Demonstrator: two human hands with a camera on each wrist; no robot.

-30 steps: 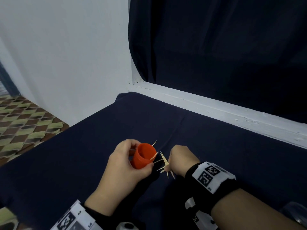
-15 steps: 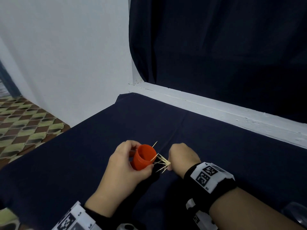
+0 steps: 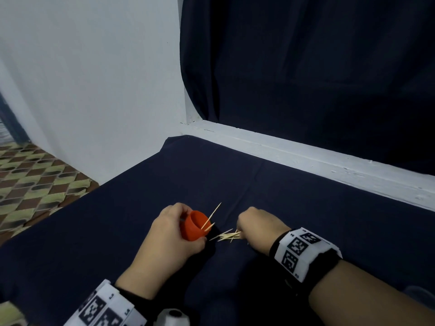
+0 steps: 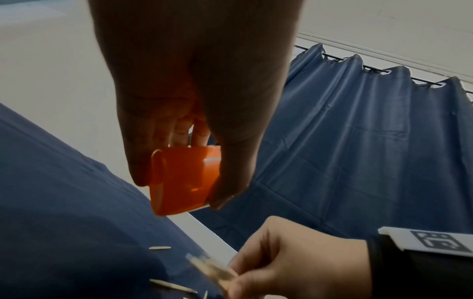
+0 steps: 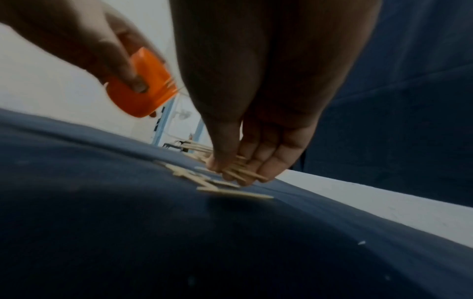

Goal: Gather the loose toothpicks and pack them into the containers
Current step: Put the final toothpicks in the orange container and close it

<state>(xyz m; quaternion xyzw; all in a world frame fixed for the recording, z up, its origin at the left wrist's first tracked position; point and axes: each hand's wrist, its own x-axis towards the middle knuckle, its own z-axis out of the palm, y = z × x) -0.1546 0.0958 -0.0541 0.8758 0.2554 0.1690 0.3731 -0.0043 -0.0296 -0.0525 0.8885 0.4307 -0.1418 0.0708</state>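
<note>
**Inspector:** State of the left hand (image 3: 171, 234)?

**Assistant:** Fingers and thumb wrapped round the orange container (image 3: 194, 228), held tilted just above the desk (image 3: 306, 208), mouth facing the right hand (image 3: 259, 228). Two toothpicks (image 3: 210, 216) project from its opening.

**Inspector:** And the right?

**Assistant:** Fingertips (image 5: 231, 174) down on the dark cloth, pinching a small bundle of toothpicks (image 3: 227, 236) that splays toward the container. The right wrist view shows more loose toothpicks (image 5: 230, 192) lying flat on the cloth just beside those fingers.

**Inspector:** Do bundle and container touch?

**Assistant:** No, near but apart.
</note>
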